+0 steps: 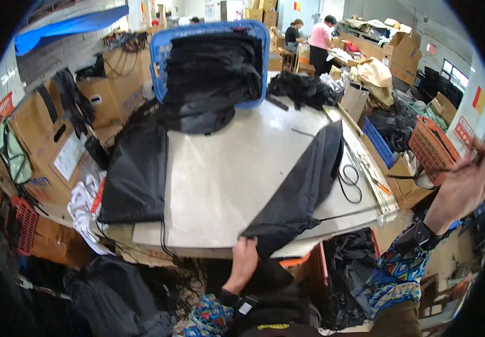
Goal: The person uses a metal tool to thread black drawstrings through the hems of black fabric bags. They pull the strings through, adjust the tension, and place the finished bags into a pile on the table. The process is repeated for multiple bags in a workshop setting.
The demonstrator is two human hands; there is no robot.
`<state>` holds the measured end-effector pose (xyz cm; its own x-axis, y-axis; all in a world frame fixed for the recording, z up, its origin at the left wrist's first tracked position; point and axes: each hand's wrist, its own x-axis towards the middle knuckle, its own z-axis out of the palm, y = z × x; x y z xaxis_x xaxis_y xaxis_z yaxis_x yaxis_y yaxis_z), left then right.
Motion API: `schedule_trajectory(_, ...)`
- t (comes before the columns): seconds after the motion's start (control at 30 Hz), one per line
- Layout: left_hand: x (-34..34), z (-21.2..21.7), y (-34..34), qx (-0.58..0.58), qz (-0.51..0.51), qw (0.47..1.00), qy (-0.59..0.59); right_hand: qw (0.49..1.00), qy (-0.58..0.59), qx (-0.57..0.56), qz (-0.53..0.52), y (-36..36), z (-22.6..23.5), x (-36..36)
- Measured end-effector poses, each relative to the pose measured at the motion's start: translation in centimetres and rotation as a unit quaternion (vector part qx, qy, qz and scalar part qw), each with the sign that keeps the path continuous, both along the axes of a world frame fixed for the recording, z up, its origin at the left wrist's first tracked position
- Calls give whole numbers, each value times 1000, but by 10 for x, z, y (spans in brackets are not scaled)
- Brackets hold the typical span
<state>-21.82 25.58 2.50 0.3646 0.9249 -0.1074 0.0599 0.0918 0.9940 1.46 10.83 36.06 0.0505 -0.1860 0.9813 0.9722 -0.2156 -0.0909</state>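
My left hand (245, 263) pinches the near corner of a black drawstring bag (301, 194), at the table's front edge. The bag lies slantwise over the right half of the pale table (220, 168), its far end raised in a fold. A thin black cord (350, 185) loops on the table beside it. My right hand (462, 180) is raised far out to the right, away from the bag. Motion smears its fingers, so whether they hold anything is unclear. Another black bag (135, 177) lies flat on the left, with cords hanging over the front edge.
A blue basket (266, 67) spilling black fabric stands at the table's back. Beside it lies a dark heap (304, 90). Orange-handled scissors (381, 186) rest at the right edge. An orange basket (430, 149) and cardboard boxes (46, 146) flank the table. Two people stand far behind.
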Motion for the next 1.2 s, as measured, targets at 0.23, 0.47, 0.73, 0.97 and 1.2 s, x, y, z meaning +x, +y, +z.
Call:
schedule_trajectory(0.23,-7,52,11,-387,21,861,-328,973,69,-188,113,14,-96,-4)
schedule_trajectory(0.47,-12,87,14,107,-27,991,80,655,340,-527,421,20,-158,-49)
schedule_trajectory(0.73,4,99,8,498,-73,863,27,772,186,-502,342,35,-164,-66)
schedule_trajectory(0.97,-79,89,63,404,99,883,220,915,260,-302,62,1,-181,62)
schedule_trajectory(1.2,-106,78,78,362,166,867,300,907,380,-151,95,-25,-233,140)
